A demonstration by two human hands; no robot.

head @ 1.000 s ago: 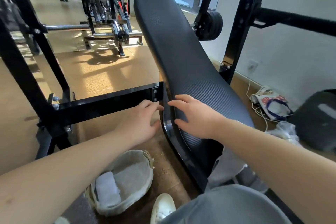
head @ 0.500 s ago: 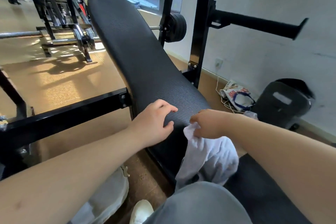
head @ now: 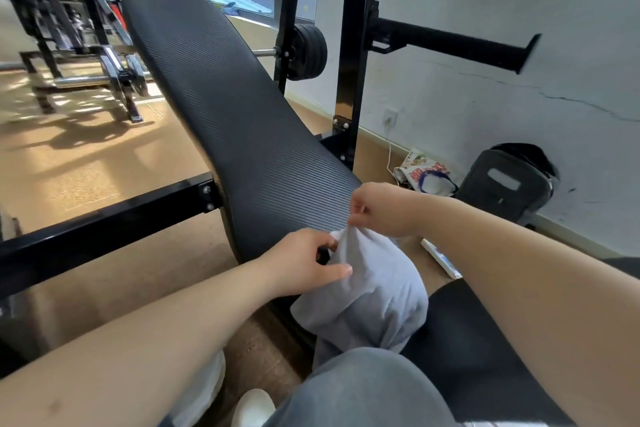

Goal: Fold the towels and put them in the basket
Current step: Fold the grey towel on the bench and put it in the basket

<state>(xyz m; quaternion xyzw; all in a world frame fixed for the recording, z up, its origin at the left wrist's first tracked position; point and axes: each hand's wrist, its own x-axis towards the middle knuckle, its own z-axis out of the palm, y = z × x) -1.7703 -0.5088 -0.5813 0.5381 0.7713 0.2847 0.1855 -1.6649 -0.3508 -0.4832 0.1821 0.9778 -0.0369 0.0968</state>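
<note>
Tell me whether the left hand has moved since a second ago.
Yes. The left hand left the bench pad's edge by the crossbar and came nearer, onto the white towel.

- The towel (head: 363,291) hangs at the near end of the inclined bench pad (head: 235,114), above the person's knee (head: 363,392).
- The left hand (head: 304,263) pinches the towel's left edge; the right hand (head: 384,208) pinches its top, just beyond and to the right.
- A crossbar (head: 104,222) runs left from the pad.
- An upright post (head: 353,62) stands right of the pad, with a weight plate (head: 310,52) just left of it.
- By the right wall sits a backpack (head: 505,184), with a carrier bag (head: 424,173) to its left.
- Under the left forearm, left of the shoe (head: 252,407), lies what may be the basket (head: 204,392), mostly hidden.
</note>
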